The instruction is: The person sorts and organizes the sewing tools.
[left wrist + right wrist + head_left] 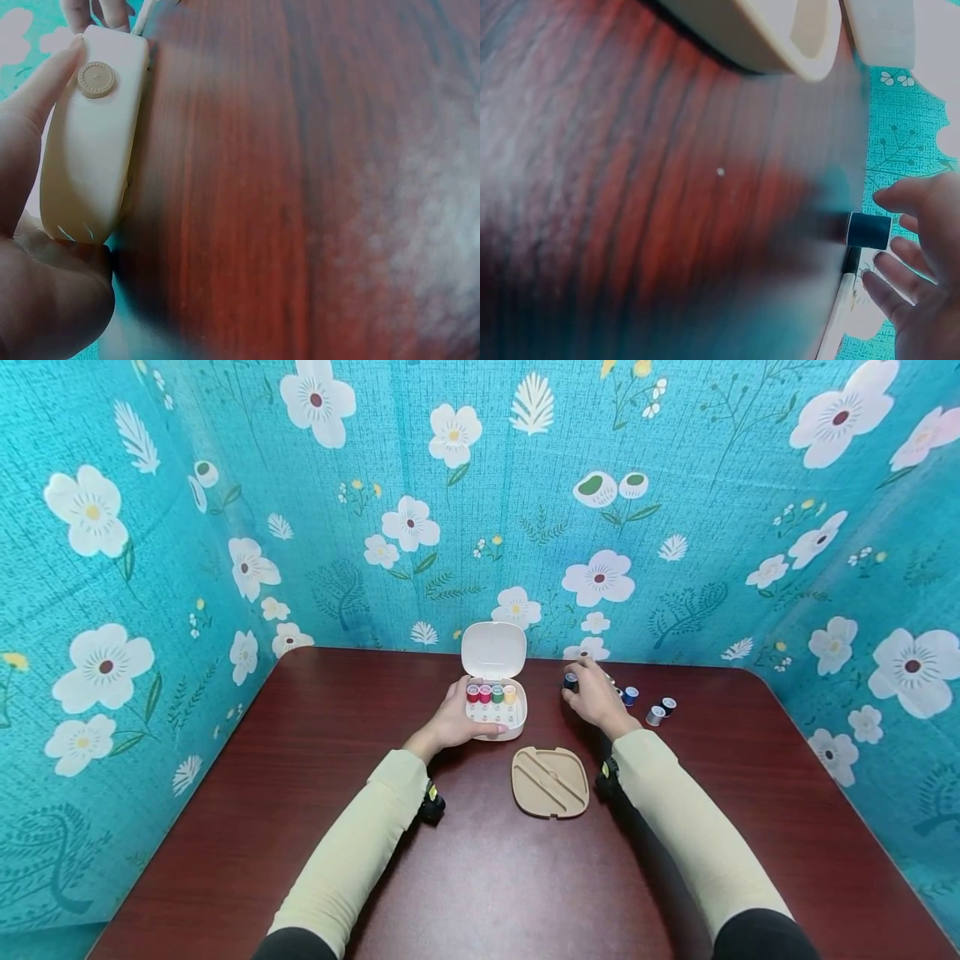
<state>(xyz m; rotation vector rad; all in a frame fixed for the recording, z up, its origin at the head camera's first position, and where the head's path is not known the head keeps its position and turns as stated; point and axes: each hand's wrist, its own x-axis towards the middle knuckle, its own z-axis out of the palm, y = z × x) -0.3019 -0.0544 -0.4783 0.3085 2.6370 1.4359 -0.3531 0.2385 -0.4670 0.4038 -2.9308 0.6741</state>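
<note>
My left hand (452,718) grips the left side of a white hinged sewing box (514,727), thumb along its near side. The box's lid (493,649) stands raised, and a row of several thread spools (485,694), red, green and yellow, sits on its pegs. In the left wrist view, a round beige button (96,79) shows on the box's outer wall. To the right, my right hand (600,695) is spread around a dark blue thread spool (868,230). A narrow gap shows between thumb and spool; contact with the other fingers is unclear.
A beige grooved tray (551,783) lies nearer to me, between my forearms. Several loose spools stand right of my right hand, among them a blue spool (631,696), a grey spool (656,716) and a black spool (667,706). A floral curtain (405,568) borders the table's far edge.
</note>
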